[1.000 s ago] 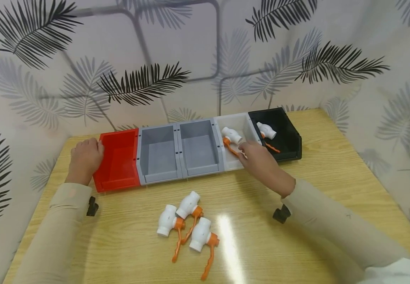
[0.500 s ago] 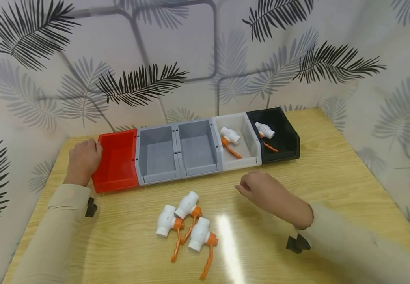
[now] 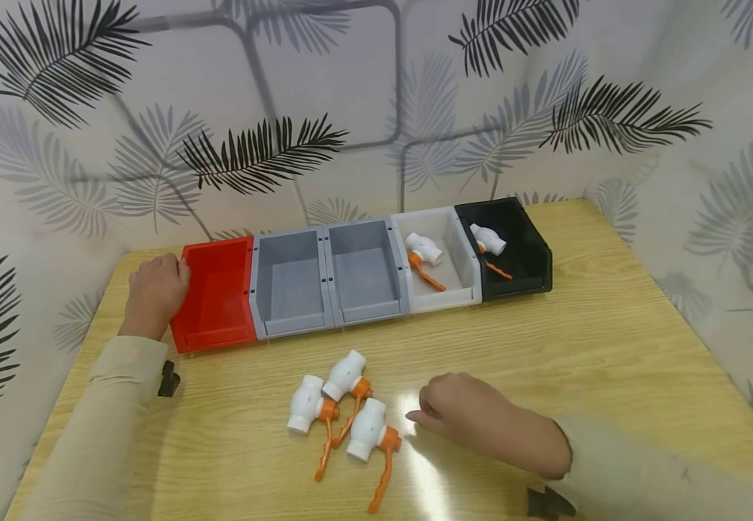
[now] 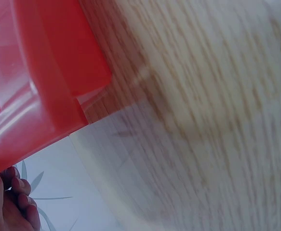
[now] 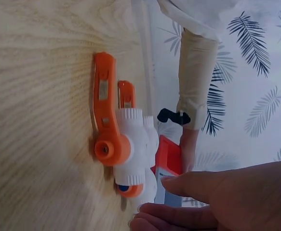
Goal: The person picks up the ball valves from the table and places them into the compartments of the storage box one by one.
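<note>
Right hand [image 3: 457, 409] hangs over the wooden table [image 3: 253, 463] with a narrow gap between thumb and fingers, holding and touching nothing. Just beside it, toward nine o'clock, lies the nearest white ball valve [image 3: 367, 430], its orange lever [image 3: 383, 481] pointing to six. From that valve, the second valve [image 3: 345, 375] sits at eleven o'clock and the third valve [image 3: 305, 405] at ten. The second's lever runs down between the other two; whether it touches them, I cannot tell.

For a clean pick-up, I would spread the fingers wider and pinch across the white body rather than the lever, which might swing. Lifting straight up should avoid dragging the neighbours.

Left hand [image 3: 158, 286] is at the nine o'clock side of the red bin [image 3: 220, 338], fingers curled; whether they grip its wall cannot be told. Toward twelve from the right hand, the white bin [image 3: 444, 299] contains one valve.
</note>
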A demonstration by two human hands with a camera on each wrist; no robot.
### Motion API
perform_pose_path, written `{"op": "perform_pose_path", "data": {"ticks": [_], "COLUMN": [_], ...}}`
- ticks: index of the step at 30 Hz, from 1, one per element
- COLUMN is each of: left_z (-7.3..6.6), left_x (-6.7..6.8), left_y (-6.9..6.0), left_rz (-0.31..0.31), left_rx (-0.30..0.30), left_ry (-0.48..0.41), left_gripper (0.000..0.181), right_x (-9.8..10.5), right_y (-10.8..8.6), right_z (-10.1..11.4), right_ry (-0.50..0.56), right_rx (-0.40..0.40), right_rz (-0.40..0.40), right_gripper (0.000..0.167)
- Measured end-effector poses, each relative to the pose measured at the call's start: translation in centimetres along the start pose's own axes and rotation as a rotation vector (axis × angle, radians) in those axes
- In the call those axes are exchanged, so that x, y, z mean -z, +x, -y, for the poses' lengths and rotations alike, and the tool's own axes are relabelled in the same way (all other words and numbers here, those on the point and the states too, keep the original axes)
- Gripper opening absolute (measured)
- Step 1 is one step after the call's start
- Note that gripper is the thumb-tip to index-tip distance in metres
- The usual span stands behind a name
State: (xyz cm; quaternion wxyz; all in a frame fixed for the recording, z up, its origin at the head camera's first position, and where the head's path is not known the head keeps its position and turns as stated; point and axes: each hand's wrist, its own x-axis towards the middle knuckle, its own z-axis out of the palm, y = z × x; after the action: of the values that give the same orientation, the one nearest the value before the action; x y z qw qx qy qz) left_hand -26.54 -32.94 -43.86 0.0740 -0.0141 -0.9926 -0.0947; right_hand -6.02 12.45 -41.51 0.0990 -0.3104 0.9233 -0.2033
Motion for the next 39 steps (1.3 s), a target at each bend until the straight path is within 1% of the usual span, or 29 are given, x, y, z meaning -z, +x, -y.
{"op": "perform_pose_path", "data": {"ticks": [4, 6, 8, 10, 12, 13, 15, 20, 24, 27, 32, 39], "left_z": [0.0, 0.0, 0.0, 0.0, -0.1, -0.1, -0.1, -0.1, 0.0, -0.1, -0.1, 0.0], "left_x": [0.0, 0.0, 0.0, 0.1, 0.3, 0.3, 0.4, 0.3, 0.3, 0.2, 0.2, 0.1], "left_y": [0.0, 0.0, -0.1, -0.1, -0.1, -0.2, -0.2, -0.3, -0.3, -0.3, -0.2, -0.1], "left_rz": [0.001, 0.001, 0.008, 0.014, 0.016, 0.014, 0.006, -0.012, -0.03, -0.036, -0.017, -0.004], "left_rx": [0.0, 0.001, 0.005, 0.007, 0.006, 0.003, -0.006, -0.018, -0.024, -0.025, -0.009, -0.004], "left_ry": [-0.002, -0.001, 0.001, 0.003, 0.002, 0.0, -0.005, -0.009, -0.004, 0.0, 0.01, 0.011], "left_gripper": [0.042, 0.042, 0.041, 0.039, 0.039, 0.039, 0.039, 0.04, 0.039, 0.04, 0.04, 0.04], "right_x": [-0.5, -0.7, -1.1, -1.5, -2.1, -2.3, -2.9, -3.9, -4.5, -5.0, -5.7, -6.6], "right_y": [-0.2, -0.2, -0.2, -0.2, -0.2, -0.3, -0.3, -0.3, -0.1, 0.0, 0.2, 0.6], "right_z": [1.0, 1.3, 1.5, 1.7, 1.9, 2.0, 2.3, 2.9, 3.0, 2.9, 2.9, 2.9], "right_ry": [0.018, -0.027, -0.099, -0.178, -0.237, -0.256, -0.289, -0.349, -0.391, -0.416, -0.44, -0.595], "right_rx": [0.06, 0.131, 0.256, 0.41, 0.539, 0.585, 0.647, 0.71, 0.732, 0.73, 0.755, 0.81], "right_rz": [0.05, 0.067, 0.059, 0.02, -0.021, -0.045, -0.077, -0.116, -0.138, -0.121, -0.079, -0.132], "right_gripper": [0.023, 0.018, 0.012, 0.007, 0.005, 0.004, 0.003, 0.005, 0.007, 0.005, 0.007, 0.008]}}
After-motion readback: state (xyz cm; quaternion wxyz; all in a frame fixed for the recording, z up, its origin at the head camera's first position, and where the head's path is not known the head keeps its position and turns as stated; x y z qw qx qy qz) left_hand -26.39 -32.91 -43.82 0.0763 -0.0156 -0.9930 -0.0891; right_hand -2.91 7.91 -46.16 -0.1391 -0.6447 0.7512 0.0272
